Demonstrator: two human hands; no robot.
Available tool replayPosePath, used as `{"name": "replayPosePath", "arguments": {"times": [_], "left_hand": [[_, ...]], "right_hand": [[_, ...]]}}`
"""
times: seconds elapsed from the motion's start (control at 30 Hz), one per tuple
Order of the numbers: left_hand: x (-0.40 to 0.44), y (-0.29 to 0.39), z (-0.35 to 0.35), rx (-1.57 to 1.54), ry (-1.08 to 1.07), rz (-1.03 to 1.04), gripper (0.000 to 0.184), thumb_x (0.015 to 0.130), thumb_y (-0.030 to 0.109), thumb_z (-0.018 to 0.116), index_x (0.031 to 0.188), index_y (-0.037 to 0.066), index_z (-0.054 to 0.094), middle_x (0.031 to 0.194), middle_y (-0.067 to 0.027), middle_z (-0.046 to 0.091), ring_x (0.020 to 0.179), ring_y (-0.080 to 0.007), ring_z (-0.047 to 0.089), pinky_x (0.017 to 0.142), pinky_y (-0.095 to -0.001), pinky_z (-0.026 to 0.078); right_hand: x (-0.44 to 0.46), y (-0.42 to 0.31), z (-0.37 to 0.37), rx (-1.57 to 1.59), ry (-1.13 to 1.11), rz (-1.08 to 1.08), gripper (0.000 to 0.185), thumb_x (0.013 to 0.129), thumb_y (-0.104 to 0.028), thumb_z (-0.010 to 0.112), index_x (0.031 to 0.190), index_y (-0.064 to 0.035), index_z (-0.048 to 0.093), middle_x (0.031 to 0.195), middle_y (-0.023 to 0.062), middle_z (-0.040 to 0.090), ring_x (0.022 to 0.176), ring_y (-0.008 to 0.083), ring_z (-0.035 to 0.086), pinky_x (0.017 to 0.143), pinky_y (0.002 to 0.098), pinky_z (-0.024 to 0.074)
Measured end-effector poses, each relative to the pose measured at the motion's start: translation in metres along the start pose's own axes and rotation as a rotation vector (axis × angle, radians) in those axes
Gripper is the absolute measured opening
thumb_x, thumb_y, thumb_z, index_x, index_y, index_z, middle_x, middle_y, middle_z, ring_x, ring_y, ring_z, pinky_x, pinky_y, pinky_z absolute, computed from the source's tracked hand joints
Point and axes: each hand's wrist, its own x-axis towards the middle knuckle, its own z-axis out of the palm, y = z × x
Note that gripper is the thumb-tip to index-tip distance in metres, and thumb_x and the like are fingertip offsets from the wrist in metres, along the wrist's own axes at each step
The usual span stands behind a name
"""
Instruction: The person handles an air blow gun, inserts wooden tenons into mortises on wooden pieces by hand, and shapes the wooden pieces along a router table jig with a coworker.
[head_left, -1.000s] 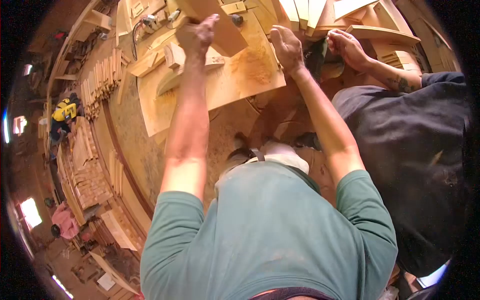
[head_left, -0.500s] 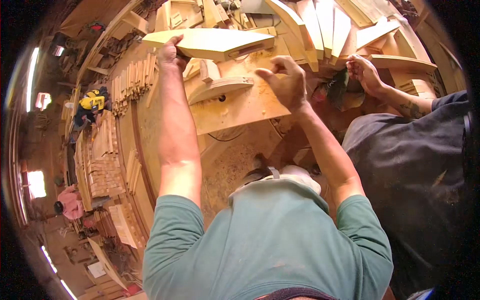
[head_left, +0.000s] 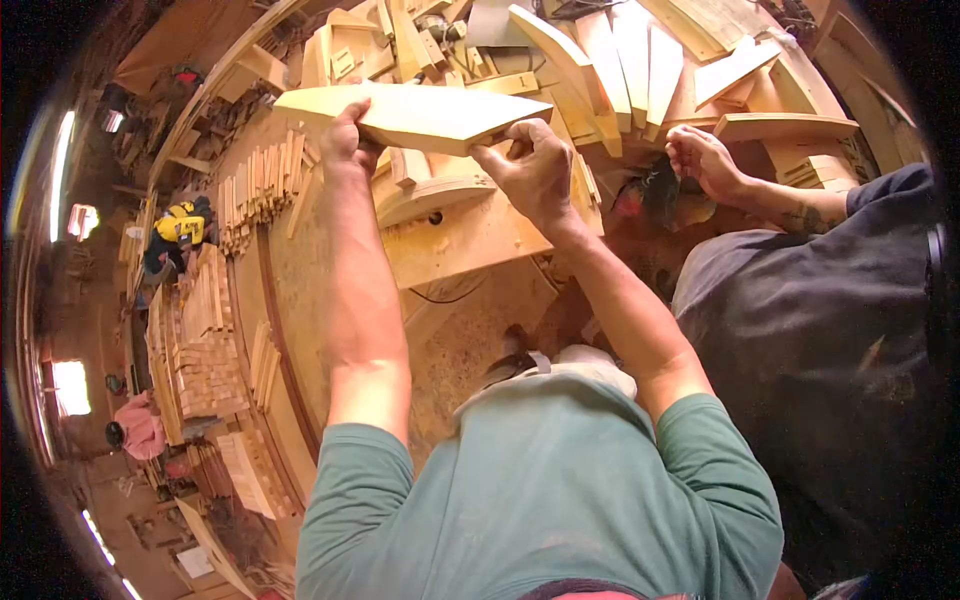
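Note:
A long pale wooden piece (head_left: 425, 108) with angled ends is held up above the workbench (head_left: 470, 245). My left hand (head_left: 352, 138) grips its lower edge toward the left end. At its right end, my right hand (head_left: 532, 172) has its thumb and forefinger closed on the edge. Beneath the piece, a curved wooden part (head_left: 435, 200) rests on the bench with a small block (head_left: 408, 167) against it. The underside of the held piece is mostly hidden.
A co-worker in dark clothing (head_left: 810, 330) is close on the right, one hand (head_left: 703, 162) near the bench. Several shaped boards (head_left: 630, 65) lie behind. Stacked timber (head_left: 205, 340) stands at left, with a person in yellow (head_left: 180, 228) beyond.
The wooden piece, first held steeply, has been turned to lie crosswise, its pale face showing. My right hand, empty before, has closed on its right end.

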Motion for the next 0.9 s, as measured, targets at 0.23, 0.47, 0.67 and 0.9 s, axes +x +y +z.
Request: {"name": "replayPosePath", "arguments": {"times": [0.23, 0.47, 0.67, 0.9], "left_hand": [[-0.008, -0.012, 0.013, 0.09, 0.023, -0.033, 0.034, 0.09, 0.014, 0.068, 0.122, 0.003, 0.06, 0.109, -0.0129, 0.068, 0.095, -0.027, 0.07, 0.081, -0.0476, 0.061], [-0.049, -0.042, 0.061, 0.145, 0.119, 0.512, 0.026, 0.081, 0.002, 0.078, 0.105, -0.003, 0.068, 0.1, -0.0127, 0.071, 0.084, -0.0227, 0.071, 0.072, -0.0368, 0.062], [-0.064, -0.127, 0.078, 0.988, 0.006, 0.511, 0.03, 0.081, 0.021, 0.085, 0.092, -0.003, 0.071, 0.087, -0.0111, 0.075, 0.077, -0.0154, 0.069, 0.071, -0.0304, 0.054], [-0.038, -0.138, 0.081, 1.055, 0.004, 0.493, 0.03, 0.083, 0.021, 0.081, 0.105, 0.002, 0.072, 0.092, -0.0108, 0.076, 0.078, -0.0176, 0.071, 0.07, -0.029, 0.056]], "right_hand": [[-0.007, 0.03, -0.001, 0.472, 0.072, 0.31, 0.028, 0.073, -0.015, 0.085, 0.081, -0.0017, 0.061, 0.073, 0.0011, 0.063, 0.065, 0.0075, 0.055, 0.06, 0.0237, 0.0472], [-0.012, 0.143, -0.022, 0.164, 0.597, 0.432, 0.03, 0.091, -0.011, 0.07, 0.113, 0.0005, 0.053, 0.086, 0.007, 0.063, 0.063, 0.0121, 0.061, 0.054, 0.0259, 0.0486], [-0.037, 0.169, -0.046, 0.157, 0.455, 0.416, 0.031, 0.088, -0.011, 0.074, 0.11, -0.0002, 0.055, 0.088, 0.0053, 0.062, 0.064, 0.0108, 0.06, 0.057, 0.0251, 0.0501], [-0.036, 0.158, -0.068, 0.121, 0.357, 0.33, 0.023, 0.087, -0.011, 0.076, 0.1, 0.0012, 0.063, 0.088, 0.0054, 0.066, 0.069, 0.0083, 0.061, 0.061, 0.0232, 0.0506]]}}
